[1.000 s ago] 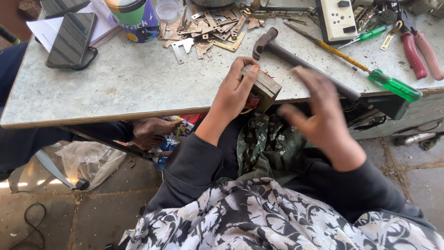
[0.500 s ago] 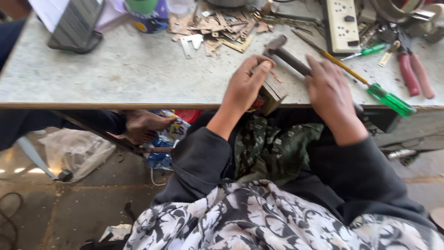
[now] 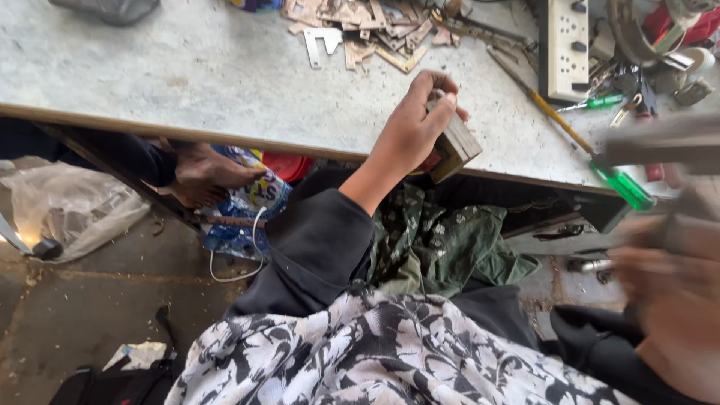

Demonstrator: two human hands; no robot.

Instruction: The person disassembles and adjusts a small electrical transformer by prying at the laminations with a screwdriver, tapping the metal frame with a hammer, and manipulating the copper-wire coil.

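Observation:
My left hand (image 3: 411,126) is closed around a brass-coloured padlock (image 3: 456,148) and holds it against the front edge of the grey worktable (image 3: 187,75). My right hand (image 3: 667,285) is at the far right, close to the camera and heavily blurred. It grips the handle of a hammer (image 3: 660,141), whose grey head shows as a blurred bar above the table's right end. I wear dark sleeves over a black-and-white patterned garment.
A green-handled screwdriver (image 3: 619,184), a white power strip (image 3: 562,45) and a pile of flat metal blanks (image 3: 367,26) lie on the table. Another person's bare feet (image 3: 202,172) rest under it, beside a plastic bag (image 3: 67,202). Green cloth (image 3: 442,240) covers my lap.
My right hand took the hammer off the table and swung it up and to the right, toward the camera. My left hand kept the padlock at the table edge. The view moved closer.

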